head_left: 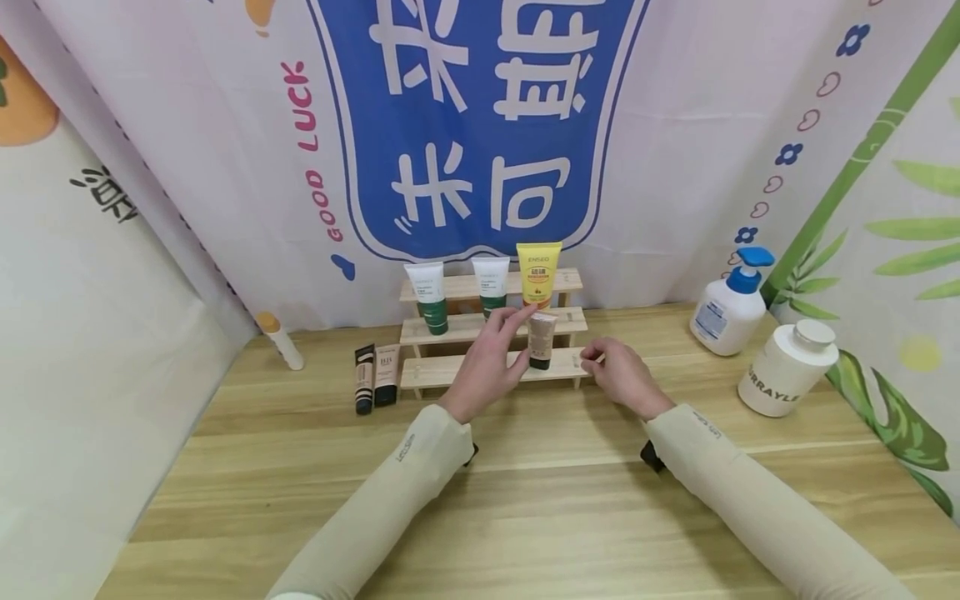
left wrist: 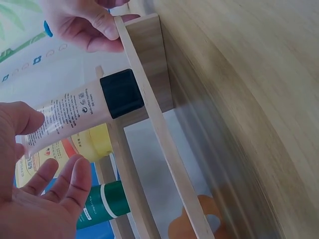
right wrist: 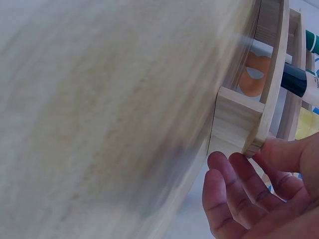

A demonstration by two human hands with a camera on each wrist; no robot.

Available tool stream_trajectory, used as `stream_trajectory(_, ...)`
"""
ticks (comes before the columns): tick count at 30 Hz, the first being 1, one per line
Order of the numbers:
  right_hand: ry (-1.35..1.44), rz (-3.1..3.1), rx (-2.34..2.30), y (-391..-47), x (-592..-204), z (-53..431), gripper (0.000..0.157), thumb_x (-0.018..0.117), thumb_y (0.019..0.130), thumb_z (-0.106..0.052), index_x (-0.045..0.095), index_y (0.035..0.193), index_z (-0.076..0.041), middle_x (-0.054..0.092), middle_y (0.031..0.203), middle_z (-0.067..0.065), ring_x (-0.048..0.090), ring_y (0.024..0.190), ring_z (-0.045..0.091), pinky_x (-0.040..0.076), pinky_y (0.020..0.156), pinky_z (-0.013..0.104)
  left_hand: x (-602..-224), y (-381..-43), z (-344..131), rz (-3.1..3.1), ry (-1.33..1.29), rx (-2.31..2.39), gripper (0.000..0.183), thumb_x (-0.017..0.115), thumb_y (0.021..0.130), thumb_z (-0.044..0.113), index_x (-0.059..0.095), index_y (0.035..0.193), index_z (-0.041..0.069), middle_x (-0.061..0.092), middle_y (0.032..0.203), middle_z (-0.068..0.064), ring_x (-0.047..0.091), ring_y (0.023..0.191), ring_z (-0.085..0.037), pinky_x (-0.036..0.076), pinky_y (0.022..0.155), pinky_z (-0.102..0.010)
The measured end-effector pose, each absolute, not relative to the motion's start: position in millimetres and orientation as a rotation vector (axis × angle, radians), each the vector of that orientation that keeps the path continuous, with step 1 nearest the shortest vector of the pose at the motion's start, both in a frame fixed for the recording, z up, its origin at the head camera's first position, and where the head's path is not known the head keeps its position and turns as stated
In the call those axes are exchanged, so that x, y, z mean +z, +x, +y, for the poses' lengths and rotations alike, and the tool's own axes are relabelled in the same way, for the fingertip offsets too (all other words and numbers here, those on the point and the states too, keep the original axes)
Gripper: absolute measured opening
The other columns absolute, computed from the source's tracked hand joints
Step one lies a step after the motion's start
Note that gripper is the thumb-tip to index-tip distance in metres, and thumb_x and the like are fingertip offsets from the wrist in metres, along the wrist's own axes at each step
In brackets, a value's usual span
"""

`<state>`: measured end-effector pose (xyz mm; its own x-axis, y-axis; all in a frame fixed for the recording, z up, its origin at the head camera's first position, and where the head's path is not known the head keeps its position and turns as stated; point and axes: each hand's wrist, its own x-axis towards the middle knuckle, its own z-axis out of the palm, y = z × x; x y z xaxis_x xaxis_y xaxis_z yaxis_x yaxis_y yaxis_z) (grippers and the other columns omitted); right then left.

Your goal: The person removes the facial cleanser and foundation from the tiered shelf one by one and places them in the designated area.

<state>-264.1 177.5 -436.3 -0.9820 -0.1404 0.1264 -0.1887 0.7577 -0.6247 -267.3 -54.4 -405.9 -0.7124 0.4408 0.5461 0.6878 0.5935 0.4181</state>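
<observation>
A small pinkish-beige tube (head_left: 542, 333) with a black cap stands cap-down on the lowest tier of a three-tier wooden rack (head_left: 437, 368). My left hand (head_left: 483, 367) is around its left side, fingers loosely spread; a digit overlaps its upper end in the left wrist view, and contact is unclear. My right hand (head_left: 622, 379) pinches the right end of the lowest plank (right wrist: 271, 94) between thumb and fingers. Higher on the rack stand two white tubes with green caps, one left (head_left: 426, 287) and one central (head_left: 491, 277), and a yellow tube (head_left: 538, 271) behind the beige one.
Left of the rack, a black-and-beige tube (head_left: 363, 379) and a BB tube (head_left: 386, 375) lie side by side. An orange-capped white stick (head_left: 281, 340) lies farther left. A blue-topped pump bottle (head_left: 727, 308) and white jar (head_left: 787, 367) stand right. A printed curtain (head_left: 660, 150) hangs behind.
</observation>
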Motion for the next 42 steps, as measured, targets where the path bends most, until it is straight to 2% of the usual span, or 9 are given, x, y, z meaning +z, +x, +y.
stream_trajectory(6, 0.274, -2.865, 1.040, -263.1, -434.2, 175.6, 0.012, 0.064, 0.090, -0.009, 0.064, 0.101, -0.002, 0.062, 0.094, 0.008, 0.054, 0.074, 0.020, 0.044, 0.066, 0.035, -407.1, -268.6, -53.0, -2.416, -0.911, -0.921, 0.057, 0.065, 0.088, 0.009, 0.041, 0.139, 0.014, 0.048, 0.125, -0.006, 0.054, 0.095, -0.020, 0.047, 0.076, -0.030)
stream_trajectory(10, 0.272, -2.869, 1.042, -263.9, -435.1, 174.7, 0.012, 0.063, 0.091, -0.010, 0.064, 0.101, -0.003, 0.062, 0.094, 0.008, 0.055, 0.075, 0.020, 0.044, 0.066, 0.036, -408.1, -268.6, -52.4, -2.368, -0.919, -0.970, 0.041, 0.063, 0.090, 0.008, 0.047, 0.127, 0.008, 0.056, 0.113, -0.003, 0.057, 0.091, -0.015, 0.049, 0.075, -0.028)
stream_trajectory(14, 0.270, -2.871, 1.043, -264.0, -435.5, 174.5, 0.011, 0.063, 0.091, -0.010, 0.064, 0.100, -0.003, 0.062, 0.094, 0.008, 0.055, 0.075, 0.020, 0.045, 0.066, 0.035, -406.6, -266.6, -53.5, -2.342, -0.915, -0.994, 0.031, 0.062, 0.091, 0.008, 0.050, 0.120, 0.007, 0.058, 0.102, -0.001, 0.057, 0.086, -0.010, 0.050, 0.073, -0.028)
stream_trajectory(19, 0.284, -2.859, 1.044, -263.6, -435.6, 175.0, 0.011, 0.063, 0.091, -0.009, 0.064, 0.100, -0.002, 0.062, 0.094, 0.009, 0.055, 0.073, 0.020, 0.045, 0.065, 0.035, -400.4, -262.0, -62.3, -2.316, -0.893, -1.028, 0.031, 0.061, 0.093, 0.011, 0.048, 0.121, 0.007, 0.059, 0.098, -0.002, 0.057, 0.084, -0.010, 0.051, 0.072, -0.026)
stream_trajectory(26, 0.271, -2.867, 1.051, -261.8, -435.7, 176.3, 0.012, 0.062, 0.091, -0.009, 0.064, 0.101, -0.002, 0.062, 0.094, 0.008, 0.054, 0.072, 0.019, 0.044, 0.064, 0.035, -385.8, -253.2, -86.5, -2.273, -0.836, -1.011, 0.034, 0.061, 0.092, 0.011, 0.046, 0.123, 0.012, 0.055, 0.087, 0.001, 0.055, 0.072, -0.011, 0.049, 0.061, -0.023)
stream_trajectory(32, 0.269, -2.863, 1.071, -260.1, -436.1, 176.6, 0.012, 0.062, 0.091, -0.008, 0.063, 0.101, -0.002, 0.062, 0.094, 0.009, 0.054, 0.072, 0.019, 0.045, 0.064, 0.034, -376.9, -249.2, -115.4, -2.216, -0.804, -1.014, 0.034, 0.062, 0.091, 0.007, 0.050, 0.122, 0.010, 0.057, 0.087, -0.001, 0.055, 0.074, -0.013, 0.048, 0.057, -0.025)
stream_trajectory(42, 0.288, -2.856, 1.067, -260.2, -435.8, 175.6, 0.010, 0.062, 0.091, -0.008, 0.064, 0.099, -0.002, 0.062, 0.094, 0.009, 0.056, 0.076, 0.020, 0.046, 0.066, 0.035, -373.5, -248.2, -170.6, -2.208, -0.700, -0.992, 0.036, 0.063, 0.089, 0.003, 0.052, 0.124, 0.005, 0.058, 0.088, -0.005, 0.055, 0.079, -0.015, 0.049, 0.071, -0.032)
